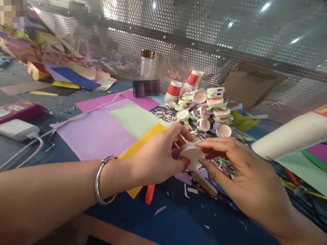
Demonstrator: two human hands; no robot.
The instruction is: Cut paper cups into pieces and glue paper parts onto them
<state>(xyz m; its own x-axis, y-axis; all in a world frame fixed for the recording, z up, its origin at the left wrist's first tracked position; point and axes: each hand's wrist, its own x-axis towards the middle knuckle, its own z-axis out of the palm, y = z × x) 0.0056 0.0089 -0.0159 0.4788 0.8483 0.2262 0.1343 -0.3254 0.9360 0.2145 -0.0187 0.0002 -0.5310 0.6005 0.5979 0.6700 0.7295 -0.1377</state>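
Note:
Between my two hands is a small white round paper disc (192, 158). My left hand (164, 151) pinches its left side with thumb and fingers, and a bit of purple paper shows beside that thumb. My right hand (244, 176) holds the disc's right edge between thumb and fingertips. Just behind stands a heap of small round paper pieces (203, 111) with orange-red printed faces and green and purple tabs. Below the disc lies a narrow brown wooden piece (204, 184), partly hidden. An orange-red stick-like object (149, 194) lies near my left wrist.
Purple paper (93, 134), pale green paper (133, 118) and a yellow-orange strip (145, 137) lie left. Red-and-white paper cups (173, 91) and a clear jar (147, 63) stand before a perforated metal panel (189, 24). A white tube (296, 133) lies right. A charger (16, 129) with cable sits left.

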